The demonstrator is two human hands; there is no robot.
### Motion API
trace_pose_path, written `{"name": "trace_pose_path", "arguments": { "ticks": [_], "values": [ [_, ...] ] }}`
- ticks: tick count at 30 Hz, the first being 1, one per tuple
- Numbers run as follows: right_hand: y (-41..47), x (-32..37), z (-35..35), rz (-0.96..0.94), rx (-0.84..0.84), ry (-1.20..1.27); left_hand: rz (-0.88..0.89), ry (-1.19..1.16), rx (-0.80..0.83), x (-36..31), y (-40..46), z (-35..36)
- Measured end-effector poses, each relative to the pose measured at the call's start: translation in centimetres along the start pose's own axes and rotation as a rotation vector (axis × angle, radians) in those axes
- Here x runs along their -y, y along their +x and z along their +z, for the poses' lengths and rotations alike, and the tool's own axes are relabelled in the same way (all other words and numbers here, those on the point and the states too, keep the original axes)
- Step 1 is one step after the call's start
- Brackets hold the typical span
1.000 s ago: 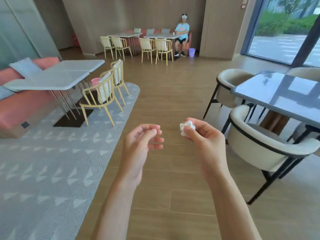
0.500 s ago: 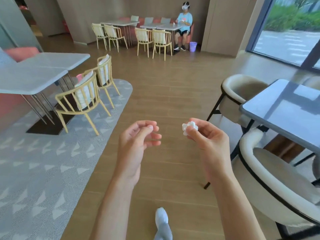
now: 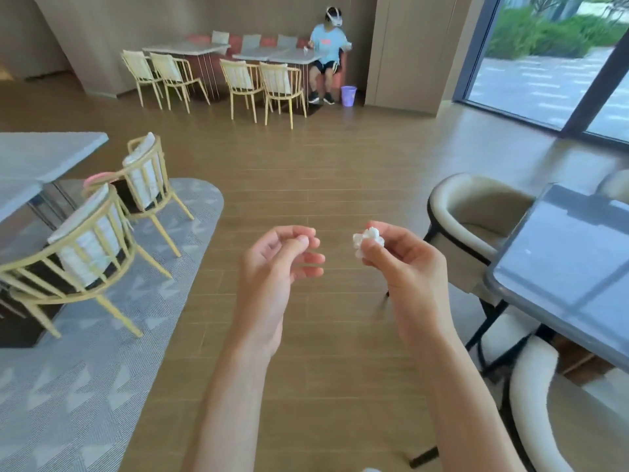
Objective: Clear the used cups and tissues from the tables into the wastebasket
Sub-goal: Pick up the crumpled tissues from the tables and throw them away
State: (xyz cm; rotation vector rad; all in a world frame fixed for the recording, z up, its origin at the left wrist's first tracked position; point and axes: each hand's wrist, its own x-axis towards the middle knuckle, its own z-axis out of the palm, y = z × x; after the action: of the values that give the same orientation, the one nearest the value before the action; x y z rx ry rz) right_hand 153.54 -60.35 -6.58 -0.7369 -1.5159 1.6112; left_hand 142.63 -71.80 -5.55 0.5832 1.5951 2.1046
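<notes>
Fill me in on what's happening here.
A person is clearing up in a cafe-style room. Their right hand pinches a crumpled white tissue at the fingertips; the left hand is loosely curled and holds nothing. Both are raised over the wooden floor, between a grey table on the right and yellow chairs on the left. A purple wastebasket stands far ahead by the wall, beside a seated person. The tissue has not been binned yet.
</notes>
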Motion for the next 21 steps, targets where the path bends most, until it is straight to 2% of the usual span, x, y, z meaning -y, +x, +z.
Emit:
{"name": "trace_pose_path", "arguments": {
  "ticks": [8, 13, 21],
  "values": [
    [21.7, -6.8, 4.6, 0.068, 0.0, 0.028, -0.047, 0.045, -0.052, 5.8, 21.4, 2.3],
    [36.8, -7.7, 9.4, 0.077, 0.074, 0.048, -0.018, 0.043, -0.09, 5.3, 36.1, 4.0],
    [55.0, -10.3, 19.1, 0.1, 0.22, -0.013, -0.004, -0.001, -0.291, 6.3, 54.6, 0.7]
  ]
}}
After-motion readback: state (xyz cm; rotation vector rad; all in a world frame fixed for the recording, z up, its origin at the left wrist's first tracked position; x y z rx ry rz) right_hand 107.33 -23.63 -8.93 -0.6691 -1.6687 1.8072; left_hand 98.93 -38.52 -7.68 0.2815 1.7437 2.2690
